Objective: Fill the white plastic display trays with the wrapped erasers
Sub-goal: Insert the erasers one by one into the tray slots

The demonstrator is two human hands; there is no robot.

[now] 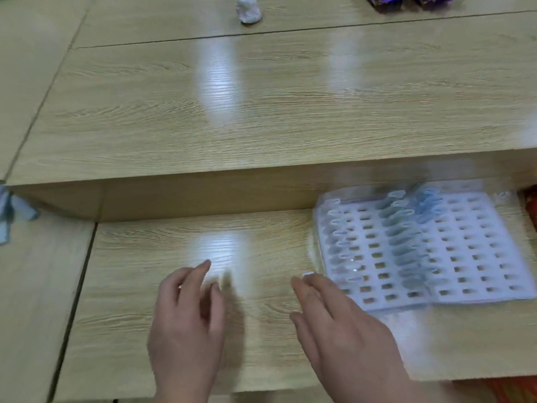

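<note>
Head view. A white tray (479,242) lies on the lower desk (174,242), at right, with the right hand (343,327) just beside its near-left corner. Erasers (401,237) fill some of the tray's columns; the columns between them and those at far right are empty. The left hand (186,324) hovers over bare desk, fingers loosely spread and holding nothing. The right hand's fingers are extended, the thumb apart, gripping nothing; a pale speck at its fingertips is too blurred to identify. Step in hand, judged: between placements, tray part-filled. No loose erasers are in sight, so the next move calls for fetching more.
</note>
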